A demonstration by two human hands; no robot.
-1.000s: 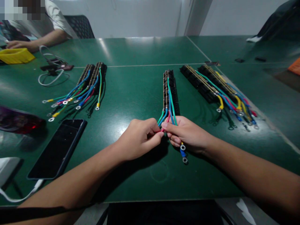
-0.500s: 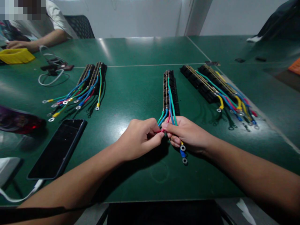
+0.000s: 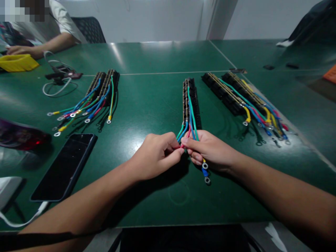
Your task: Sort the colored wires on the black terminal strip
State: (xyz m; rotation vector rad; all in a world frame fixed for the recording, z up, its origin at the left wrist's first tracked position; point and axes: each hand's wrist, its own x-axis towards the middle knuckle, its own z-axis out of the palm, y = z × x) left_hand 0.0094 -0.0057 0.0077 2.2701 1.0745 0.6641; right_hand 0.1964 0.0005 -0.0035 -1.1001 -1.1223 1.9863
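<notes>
A black strip (image 3: 196,101) with brass-coloured rails lies lengthwise in front of me, and green, blue and red wires run from its near end to my hands. My left hand (image 3: 160,155) pinches the red wire (image 3: 182,145) between thumb and fingers. My right hand (image 3: 207,150) is closed around the wires just to the right, its thumb also at the red wire. Below its fingers hang two ring terminals, one with a yellow sleeve (image 3: 204,165) and one with a blue sleeve (image 3: 205,172). The red wire's end is hidden by my fingers.
Two wired strips (image 3: 106,84) lie at left, two more (image 3: 225,92) at right. A phone (image 3: 64,168), a bottle (image 3: 22,134) and a white charger (image 3: 9,190) are near left. Behind them are a cable (image 3: 56,93), a yellow holder (image 3: 19,62) and a person's arm (image 3: 56,43).
</notes>
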